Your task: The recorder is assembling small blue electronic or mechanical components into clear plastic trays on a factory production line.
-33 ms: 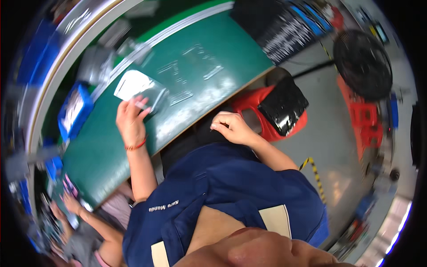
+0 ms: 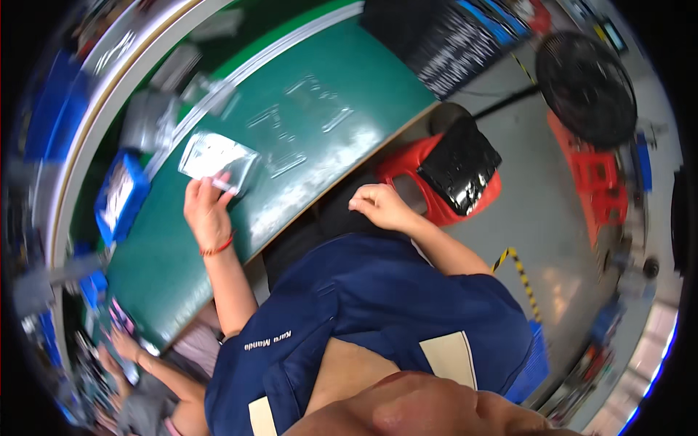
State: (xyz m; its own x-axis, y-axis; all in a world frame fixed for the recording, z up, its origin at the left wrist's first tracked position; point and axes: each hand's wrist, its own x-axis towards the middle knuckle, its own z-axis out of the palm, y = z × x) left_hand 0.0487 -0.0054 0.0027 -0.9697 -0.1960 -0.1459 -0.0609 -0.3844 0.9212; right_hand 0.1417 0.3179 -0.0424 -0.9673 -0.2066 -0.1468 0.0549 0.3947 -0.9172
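My left hand [image 2: 209,206] reaches over the green table [image 2: 163,265], palm side partly showing, a red bracelet on its wrist. Its fingers and thumb close on the near edge of a clear plastic bag [image 2: 243,161] with a white, printed-looking sheet in it. Right of the bag, several thin clear strips or bag edges [image 2: 280,142] lie on the tabletop; their exact kind is unclear. My right hand [image 2: 384,208] hovers by my lap, just off the table's front edge, fingers curled in and nothing visible in them.
A red stool [image 2: 400,166] at my right bears a black glossy package [image 2: 459,167]. Beyond it stands a black fan [image 2: 585,89]. A blue bin [image 2: 138,185] sits at the table's left back. Lower left, a co-worker's hands [image 2: 125,344] work at the same table.
The bag in my left hand has tilted and looks less stretched out. The whole view has shifted slightly; my right hand keeps its curled pose.
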